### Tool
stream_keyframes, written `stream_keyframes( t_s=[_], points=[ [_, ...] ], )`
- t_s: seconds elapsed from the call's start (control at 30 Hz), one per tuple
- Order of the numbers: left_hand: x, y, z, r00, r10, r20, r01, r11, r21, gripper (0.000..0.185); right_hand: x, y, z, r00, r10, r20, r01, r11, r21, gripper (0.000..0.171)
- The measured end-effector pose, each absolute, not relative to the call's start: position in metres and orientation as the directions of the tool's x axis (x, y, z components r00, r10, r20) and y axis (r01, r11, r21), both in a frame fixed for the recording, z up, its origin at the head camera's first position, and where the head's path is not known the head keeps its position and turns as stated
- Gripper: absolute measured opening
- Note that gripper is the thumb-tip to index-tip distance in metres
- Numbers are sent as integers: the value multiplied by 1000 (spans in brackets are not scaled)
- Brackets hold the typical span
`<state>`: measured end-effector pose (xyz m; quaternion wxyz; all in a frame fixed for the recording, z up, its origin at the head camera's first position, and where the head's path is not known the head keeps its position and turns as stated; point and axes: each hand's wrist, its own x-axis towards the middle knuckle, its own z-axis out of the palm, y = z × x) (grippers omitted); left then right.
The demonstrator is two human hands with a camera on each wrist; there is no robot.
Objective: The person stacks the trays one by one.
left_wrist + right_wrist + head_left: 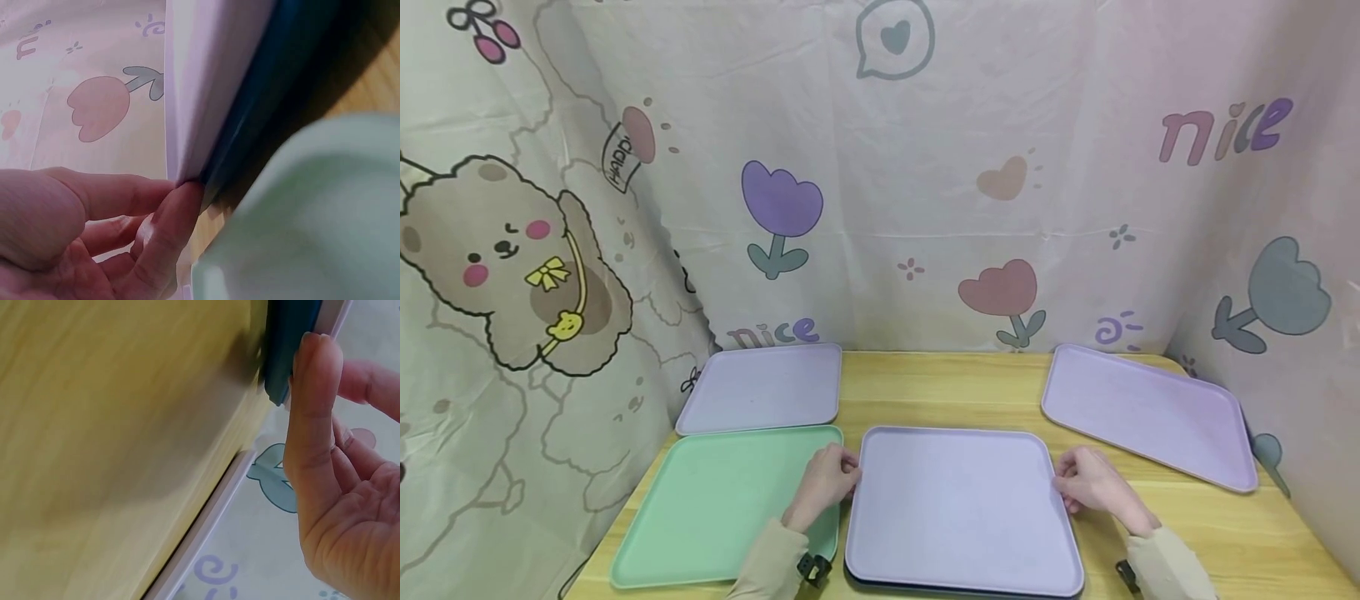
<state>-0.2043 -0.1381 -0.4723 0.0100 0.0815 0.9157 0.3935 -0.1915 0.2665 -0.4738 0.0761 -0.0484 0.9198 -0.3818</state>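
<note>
In the head view, a lavender rectangular tray (962,508) lies at the front middle, over a dark blue tray (940,587) of which just a thin edge shows. My left hand (826,485) pinches the lavender tray's left rim between thumb and fingers; the left wrist view shows those fingertips (184,194) at the seam above the dark blue tray (265,81). On the opposite side, my right hand (1096,483) pinches the lavender tray's right rim. Its thumb (315,381) lies against the edge, beside the dark tray (290,353) in the right wrist view.
A green tray (730,508) lies close by on the left, partly under my left forearm. Further lavender trays rest at the back left (767,387) and, angled, at the back right (1150,417). The wooden table (940,383) ends at a printed curtain (895,167).
</note>
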Motion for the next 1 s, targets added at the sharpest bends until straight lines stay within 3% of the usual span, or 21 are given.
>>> stream_keyframes(
  t_s=[0.23, 1.0],
  points=[
    [-204, -137, -472, -986, 154, 57, 149, 687, 712, 8, -191, 265, -473, -989, -120, -85, -27, 716, -697, 7],
    [-206, -144, -474, -987, 159, -33, 75, 626, 776, 12, -195, 270, -473, -965, -237, -112, -79, 671, -737, 12]
  ],
)
